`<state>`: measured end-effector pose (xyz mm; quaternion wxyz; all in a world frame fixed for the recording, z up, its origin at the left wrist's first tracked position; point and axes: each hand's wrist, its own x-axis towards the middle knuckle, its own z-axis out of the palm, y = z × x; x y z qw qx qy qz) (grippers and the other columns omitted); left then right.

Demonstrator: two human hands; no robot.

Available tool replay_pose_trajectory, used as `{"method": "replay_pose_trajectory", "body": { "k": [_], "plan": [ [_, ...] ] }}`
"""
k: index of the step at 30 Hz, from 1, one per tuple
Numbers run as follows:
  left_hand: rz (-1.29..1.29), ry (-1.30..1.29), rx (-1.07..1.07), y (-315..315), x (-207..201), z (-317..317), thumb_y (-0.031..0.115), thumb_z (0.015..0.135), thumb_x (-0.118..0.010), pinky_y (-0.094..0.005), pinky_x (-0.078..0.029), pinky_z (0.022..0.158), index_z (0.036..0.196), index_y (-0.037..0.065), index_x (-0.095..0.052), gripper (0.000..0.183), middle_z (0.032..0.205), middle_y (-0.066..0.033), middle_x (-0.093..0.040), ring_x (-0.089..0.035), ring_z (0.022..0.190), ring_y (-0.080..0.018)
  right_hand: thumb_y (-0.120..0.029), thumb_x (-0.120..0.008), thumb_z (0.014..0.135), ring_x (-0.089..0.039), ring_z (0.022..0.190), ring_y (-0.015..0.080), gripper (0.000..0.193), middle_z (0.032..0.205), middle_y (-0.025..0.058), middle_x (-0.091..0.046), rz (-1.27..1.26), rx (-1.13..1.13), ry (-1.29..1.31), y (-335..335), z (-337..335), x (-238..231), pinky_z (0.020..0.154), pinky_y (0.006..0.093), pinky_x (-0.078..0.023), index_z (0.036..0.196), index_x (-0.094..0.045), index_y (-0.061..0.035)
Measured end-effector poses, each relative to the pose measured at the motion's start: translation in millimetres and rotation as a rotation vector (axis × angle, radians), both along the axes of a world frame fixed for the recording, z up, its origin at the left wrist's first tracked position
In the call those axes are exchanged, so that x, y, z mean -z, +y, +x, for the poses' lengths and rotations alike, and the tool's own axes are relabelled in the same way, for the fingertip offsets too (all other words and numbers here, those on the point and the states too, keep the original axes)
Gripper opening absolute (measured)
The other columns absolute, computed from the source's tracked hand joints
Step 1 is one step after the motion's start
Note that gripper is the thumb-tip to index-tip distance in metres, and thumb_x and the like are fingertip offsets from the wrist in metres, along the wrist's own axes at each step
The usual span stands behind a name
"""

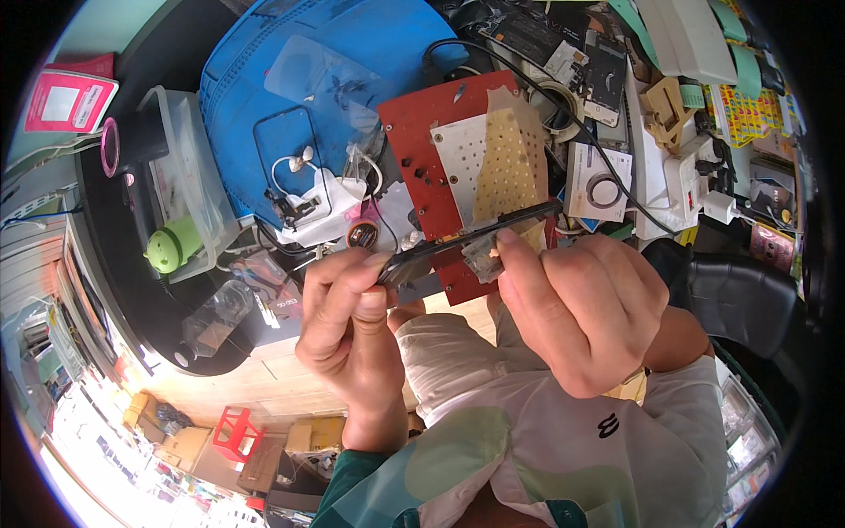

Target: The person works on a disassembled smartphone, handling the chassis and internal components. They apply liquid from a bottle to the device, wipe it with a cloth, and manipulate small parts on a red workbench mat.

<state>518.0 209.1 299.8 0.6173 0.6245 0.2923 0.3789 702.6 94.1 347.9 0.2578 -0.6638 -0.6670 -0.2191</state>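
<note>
A thin black phone (475,233), seen nearly edge-on, is held up in front of me above the workbench. The fingers and thumb of my left hand (352,326) are closed on its left end. My right hand (585,308) is curled under the right half of the phone, its fingertips at the phone's lower side. A small greyish crumpled piece (481,259) sticks out from those fingertips; its kind is unclear. Beneath the phone lies a red plate (409,132) carrying a perforated white and yellowed panel (488,163).
A blue mat (233,88) bears a clear plastic sheet (317,70), a black phone frame (260,145) and a white charger with cable (330,198). A clear bin (198,185) and green figurine (174,245) stand left. Dismantled phones (607,75) and a power strip (682,180) lie right.
</note>
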Motion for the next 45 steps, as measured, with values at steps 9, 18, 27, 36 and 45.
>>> {"method": "replay_pose_trajectory", "body": {
  "k": [9,18,27,36,45],
  "plan": [
    [0.060,0.034,-0.003,-0.3,2.1,2.0,0.014,0.105,-0.066,-0.0280,-0.047,0.068,0.122,-0.001,-0.071,0.023,0.121,-0.0158,-0.064,-0.060,0.085,-0.0158,0.001,-0.077,0.068,-0.055,0.055,0.0175,0.028,0.075,0.0052,-0.053,-0.052,0.010,0.020,-0.4,0.6,-6.1,0.043,0.0272,-0.041,0.096,-0.077,0.0066],
    [0.065,0.010,-0.005,-0.2,-0.6,5.3,0.016,0.105,-0.068,-0.0253,-0.050,0.067,0.125,0.005,-0.073,0.024,0.128,-0.0162,-0.057,-0.058,0.089,-0.0150,0.000,-0.078,0.060,-0.053,0.056,0.0169,0.039,0.075,0.0048,-0.051,-0.032,0.005,0.023,0.7,3.0,-4.2,0.043,0.0272,-0.038,0.099,-0.078,0.0065],
    [0.103,0.002,-0.023,0.0,1.4,5.9,0.017,0.103,-0.069,-0.0235,-0.052,0.065,0.126,0.008,-0.075,0.025,0.133,-0.0164,-0.053,-0.059,0.091,-0.0158,0.007,-0.084,0.060,-0.053,0.055,0.0191,0.038,0.073,0.0087,-0.058,-0.085,-0.070,0.375,0.1,12.8,-12.2,0.045,0.0302,-0.039,0.097,-0.076,0.0101],
    [0.205,0.030,0.001,4.1,7.1,2.7,0.017,0.104,-0.069,-0.0247,-0.050,0.066,0.125,0.008,-0.075,0.024,0.135,-0.0167,-0.052,-0.058,0.086,-0.0146,0.007,-0.085,0.066,-0.057,0.058,0.0206,0.030,0.074,0.0091,-0.061,-0.121,-0.056,0.532,0.8,17.5,-17.7,0.047,0.0320,-0.040,0.095,-0.077,0.0076],
    [0.199,0.030,0.011,4.6,7.3,2.9,0.018,0.104,-0.068,-0.0247,-0.050,0.066,0.125,0.007,-0.075,0.024,0.137,-0.0164,-0.051,-0.058,0.092,-0.0149,0.006,-0.086,0.067,-0.056,0.058,0.0210,0.029,0.074,0.0095,-0.061,-0.118,-0.078,0.521,0.7,20.9,-16.7,0.047,0.0322,-0.039,0.094,-0.077,0.0076]
  ]
}}
